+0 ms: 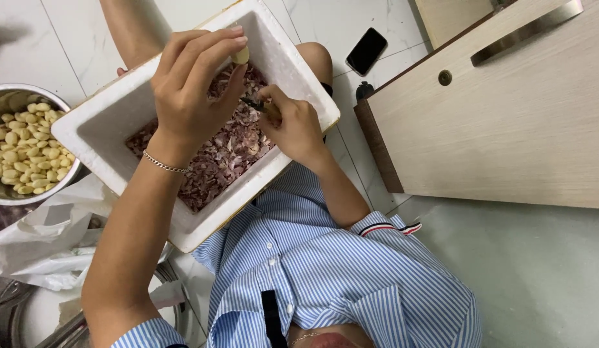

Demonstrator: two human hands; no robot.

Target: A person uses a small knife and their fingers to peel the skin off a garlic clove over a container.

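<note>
White tiled floor, person seated with a white foam box [119,122] on the lap, so peelings drop inside. Left hand [190,84] pinches a garlic clove [241,55] between fingertips, held over the box. Right hand [293,125] is closed around a small dark knife [253,103], tip toward the clove. Purple garlic skins [215,161] fill the box. Metal bowl [28,145] of peeled cloves sits just beside, within reach. Phone [367,50] lies on the floor, well apart.
</note>
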